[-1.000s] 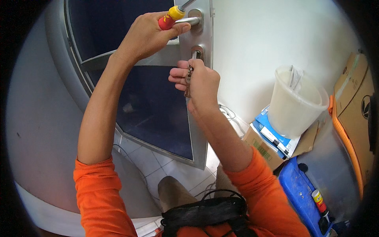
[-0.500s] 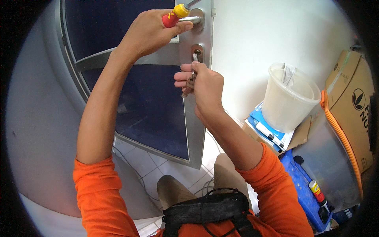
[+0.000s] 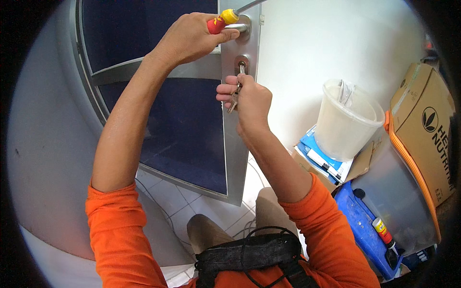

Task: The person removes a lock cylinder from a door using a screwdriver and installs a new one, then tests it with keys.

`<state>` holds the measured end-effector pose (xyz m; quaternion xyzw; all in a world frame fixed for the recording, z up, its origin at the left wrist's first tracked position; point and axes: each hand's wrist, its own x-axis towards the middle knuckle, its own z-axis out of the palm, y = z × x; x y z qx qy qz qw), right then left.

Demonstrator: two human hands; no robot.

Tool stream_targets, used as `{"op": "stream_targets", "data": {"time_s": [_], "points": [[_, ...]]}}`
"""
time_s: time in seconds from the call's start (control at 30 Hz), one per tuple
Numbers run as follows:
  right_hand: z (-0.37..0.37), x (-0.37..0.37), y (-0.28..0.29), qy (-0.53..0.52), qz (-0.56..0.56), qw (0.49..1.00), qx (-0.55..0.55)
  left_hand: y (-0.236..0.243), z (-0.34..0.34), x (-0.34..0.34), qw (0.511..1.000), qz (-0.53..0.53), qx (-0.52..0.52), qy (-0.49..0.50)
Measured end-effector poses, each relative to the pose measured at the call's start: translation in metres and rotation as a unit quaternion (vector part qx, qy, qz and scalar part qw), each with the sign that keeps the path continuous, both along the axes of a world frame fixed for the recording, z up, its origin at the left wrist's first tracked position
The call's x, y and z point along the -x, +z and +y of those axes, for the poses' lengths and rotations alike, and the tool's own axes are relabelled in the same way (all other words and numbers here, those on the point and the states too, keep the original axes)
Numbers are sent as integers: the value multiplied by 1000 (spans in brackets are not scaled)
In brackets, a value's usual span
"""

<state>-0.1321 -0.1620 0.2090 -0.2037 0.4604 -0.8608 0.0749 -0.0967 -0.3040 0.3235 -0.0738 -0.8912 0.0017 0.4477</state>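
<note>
My left hand [image 3: 189, 38] is closed round the red and yellow handle of a screwdriver [image 3: 223, 22], whose shaft points up to the right. The same hand lies over the lever door handle [image 3: 237, 28], its thumb along the lever. Lower on the door edge, my right hand [image 3: 254, 101] pinches a key [image 3: 241, 69] that stands in the lock cylinder [image 3: 243, 60]. Other keys [image 3: 234, 100] on the bunch dangle against my curled fingers. The door [image 3: 187, 125] has a grey metal frame and dark blue panels and stands ajar.
At right, a translucent bucket [image 3: 343, 129] stands on a box with blue and white packets [image 3: 319, 146]. Beside it are a clear bin [image 3: 398, 192] with an orange rim, a cardboard carton [image 3: 408, 105] and a blue case [image 3: 355, 225] bearing a tube [image 3: 382, 230]. A cable [image 3: 163, 206] crosses the tiled floor.
Both hands sit slightly further right in the picture, along with the door hardware. The dangling keys have swung a little. Both hands keep their hold.
</note>
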Motion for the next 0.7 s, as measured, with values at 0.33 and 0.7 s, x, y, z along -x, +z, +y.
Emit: {"op": "stream_targets", "data": {"time_s": [0.33,0.7], "points": [[-9,1,20,28,-14,999,36,3,-3,-1,1000,5,15,-3],[-8,26,-1,82,39,996,18,1,1,-10,1000,0,7,9]]}}
